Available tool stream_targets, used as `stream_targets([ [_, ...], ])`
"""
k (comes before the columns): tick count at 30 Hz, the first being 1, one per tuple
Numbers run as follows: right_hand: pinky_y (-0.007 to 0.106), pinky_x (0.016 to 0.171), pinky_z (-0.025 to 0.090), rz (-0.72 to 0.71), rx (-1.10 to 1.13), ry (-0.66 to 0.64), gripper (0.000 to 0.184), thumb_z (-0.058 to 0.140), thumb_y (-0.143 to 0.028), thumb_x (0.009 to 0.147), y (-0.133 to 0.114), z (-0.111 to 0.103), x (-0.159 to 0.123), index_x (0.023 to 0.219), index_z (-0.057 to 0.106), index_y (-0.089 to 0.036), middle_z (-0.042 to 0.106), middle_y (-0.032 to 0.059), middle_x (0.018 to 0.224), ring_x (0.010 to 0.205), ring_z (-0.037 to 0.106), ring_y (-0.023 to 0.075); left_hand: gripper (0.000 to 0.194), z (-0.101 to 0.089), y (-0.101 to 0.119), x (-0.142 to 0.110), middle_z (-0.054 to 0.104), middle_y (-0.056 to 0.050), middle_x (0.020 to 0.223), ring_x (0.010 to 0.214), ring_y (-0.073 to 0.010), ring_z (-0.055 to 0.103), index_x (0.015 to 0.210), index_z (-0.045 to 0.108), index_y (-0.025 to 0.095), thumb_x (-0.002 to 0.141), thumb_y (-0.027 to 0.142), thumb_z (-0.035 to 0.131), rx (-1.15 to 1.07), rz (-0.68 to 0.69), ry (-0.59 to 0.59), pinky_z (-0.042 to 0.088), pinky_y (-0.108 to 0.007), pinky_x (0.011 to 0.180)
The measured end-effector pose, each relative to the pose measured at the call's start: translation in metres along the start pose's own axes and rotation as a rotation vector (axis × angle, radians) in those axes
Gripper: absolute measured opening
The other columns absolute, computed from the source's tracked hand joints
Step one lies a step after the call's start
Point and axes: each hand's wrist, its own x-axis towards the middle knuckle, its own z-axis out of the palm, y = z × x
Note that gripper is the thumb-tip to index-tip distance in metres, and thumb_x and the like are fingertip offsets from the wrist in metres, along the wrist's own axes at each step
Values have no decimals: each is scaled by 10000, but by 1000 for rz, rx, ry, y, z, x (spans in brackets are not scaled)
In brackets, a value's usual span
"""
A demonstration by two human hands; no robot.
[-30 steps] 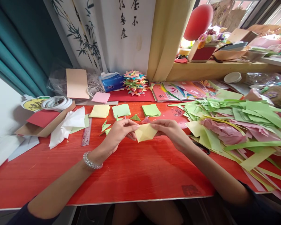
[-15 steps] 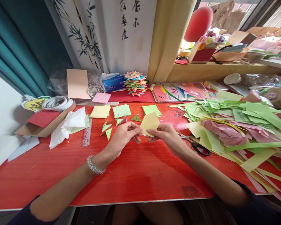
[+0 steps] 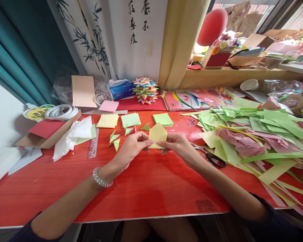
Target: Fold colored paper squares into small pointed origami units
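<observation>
A small sheet of yellow paper (image 3: 158,133), its top corners folded in to a point, is held up above the red table. My left hand (image 3: 137,146) pinches its lower left corner between thumb and fingers. On the lower right side, my right hand (image 3: 175,146) grips it the same way. Just beyond my hands lie a stack of green paper squares (image 3: 163,119), a pale green stack (image 3: 130,119) and a yellow stack (image 3: 107,120). Several folded green paper pieces (image 3: 114,144) sit left of and behind my left hand.
Black-handled scissors (image 3: 215,160) lie right of my right hand, beside a large heap of paper strips (image 3: 275,124). A clear ruler (image 3: 93,144), crumpled tissue (image 3: 72,136) and cardboard box (image 3: 50,139) are on the left. At the back stands a multicoloured folded-paper model (image 3: 145,90).
The yellow paper has shifted slightly left and turned more upright. My left hand has closed on its lower left corner, while my right hand keeps its grip.
</observation>
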Motion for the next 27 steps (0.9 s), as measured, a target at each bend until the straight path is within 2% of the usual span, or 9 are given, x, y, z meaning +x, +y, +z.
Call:
stream_targets([
  [5,256,547,496,2,-41,-9,265,667,-368,674,0,-1,1,757,652,-117,630,29,654,531,579,113,131,0,0,0,523,10,673,663,-115,499,695,563,167,741,289,571,36,30,3,451,-236,599],
  [11,262,574,504,24,-10,-48,295,681,-369,654,4,1,2,829,667,-133,650,31,724,562,593,118,159,1,-5,-1,512,28,616,605,-99,486,639,525,166,754,272,551,100,90,63,411,-243,630],
  [16,246,548,483,11,-2,-22,254,663,-357,677,6,2,1,789,669,-130,639,23,710,534,573,103,134,1,-5,-1,530,23,663,647,-111,510,689,544,169,755,285,553,97,66,19,433,-247,634],
  [22,257,548,477,14,-22,-51,278,661,-362,673,3,4,0,827,674,-131,633,26,716,549,569,116,197,-1,-2,-2,546,18,653,655,-118,524,653,554,167,766,328,547,203,133,127,429,-254,672],
  [27,243,531,458,1,21,14,255,648,-355,690,2,5,0,786,659,-119,611,19,673,526,547,99,202,0,-4,1,595,-3,772,692,-131,558,791,584,168,747,365,572,121,54,24,465,-262,660],
])
